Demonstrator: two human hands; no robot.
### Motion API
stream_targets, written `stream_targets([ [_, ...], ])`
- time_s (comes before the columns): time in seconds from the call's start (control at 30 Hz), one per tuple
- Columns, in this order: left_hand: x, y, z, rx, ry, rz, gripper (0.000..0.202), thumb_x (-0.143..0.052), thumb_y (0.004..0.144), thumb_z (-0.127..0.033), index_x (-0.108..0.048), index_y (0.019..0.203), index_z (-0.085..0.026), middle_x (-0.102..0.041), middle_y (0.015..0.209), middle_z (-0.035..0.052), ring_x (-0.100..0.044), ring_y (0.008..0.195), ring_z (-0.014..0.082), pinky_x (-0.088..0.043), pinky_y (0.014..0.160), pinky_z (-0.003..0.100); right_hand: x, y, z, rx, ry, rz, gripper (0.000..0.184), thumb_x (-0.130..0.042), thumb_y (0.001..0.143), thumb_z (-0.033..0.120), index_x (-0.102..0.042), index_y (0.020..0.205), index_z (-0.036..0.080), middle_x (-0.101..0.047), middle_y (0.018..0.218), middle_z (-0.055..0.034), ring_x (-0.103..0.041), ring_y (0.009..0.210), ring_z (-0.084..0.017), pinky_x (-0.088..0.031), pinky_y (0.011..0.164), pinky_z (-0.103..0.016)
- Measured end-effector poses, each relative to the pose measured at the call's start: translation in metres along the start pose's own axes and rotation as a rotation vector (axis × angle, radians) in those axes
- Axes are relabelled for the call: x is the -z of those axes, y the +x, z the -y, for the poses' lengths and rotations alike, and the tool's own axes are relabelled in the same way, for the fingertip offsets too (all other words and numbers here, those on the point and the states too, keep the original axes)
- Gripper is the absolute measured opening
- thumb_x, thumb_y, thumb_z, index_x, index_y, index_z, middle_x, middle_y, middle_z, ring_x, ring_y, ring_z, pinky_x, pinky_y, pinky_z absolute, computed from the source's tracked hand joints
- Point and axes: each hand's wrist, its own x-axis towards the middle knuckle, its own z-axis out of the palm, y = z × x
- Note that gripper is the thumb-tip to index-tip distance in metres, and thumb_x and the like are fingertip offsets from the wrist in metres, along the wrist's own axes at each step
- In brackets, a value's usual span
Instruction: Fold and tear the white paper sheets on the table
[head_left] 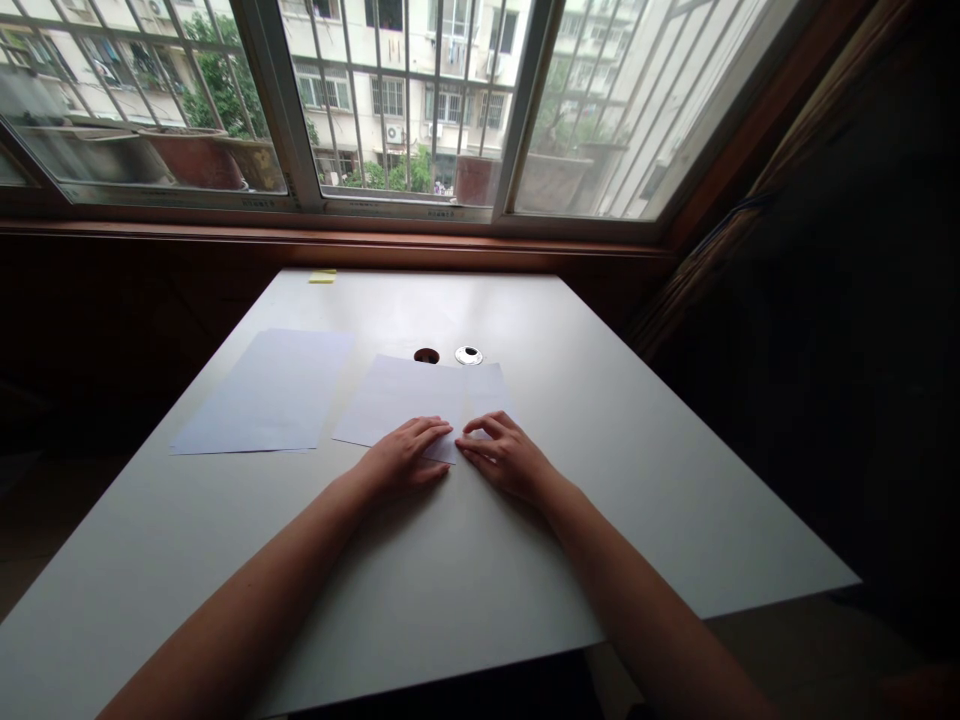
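A white sheet of paper, partly folded, lies in the middle of the white table. My left hand rests flat on its near edge with the fingers stretched out. My right hand lies beside it on the same edge, fingers bent and fingertips pressing the paper where the fold meets. The two hands almost touch at the fingertips.
A second white sheet lies flat to the left. Behind the folded paper are a round cable hole and its loose cap. A yellow sticky pad sits at the far edge under the window. Dark floor surrounds the table.
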Motion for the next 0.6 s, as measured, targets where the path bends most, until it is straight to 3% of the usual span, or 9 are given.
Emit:
stream_targets([
  [0.17,0.002,0.000,-0.001,-0.011,-0.011,0.007,0.057,-0.067,0.086,-0.032,-0.048,0.139,-0.023,-0.056,0.137,0.0111,-0.053,0.127,0.0265,-0.046,0.110,0.044,-0.004,0.001,-0.003,0.051,0.061,0.036,0.029,-0.055,0.097,0.024,-0.069,0.122,0.029,-0.067,0.125,-0.0041,-0.053,0.128,-0.025,-0.048,0.107,-0.047],
  [0.6,0.004,-0.001,0.009,-0.049,-0.074,-0.023,0.057,-0.068,0.085,-0.027,-0.047,0.138,-0.023,-0.050,0.138,0.0130,-0.054,0.125,0.0267,-0.049,0.107,0.044,-0.001,0.003,0.002,0.029,0.157,0.074,0.036,-0.054,0.096,0.018,-0.064,0.129,0.029,-0.067,0.128,-0.0049,-0.057,0.127,-0.024,-0.048,0.108,-0.046],
])
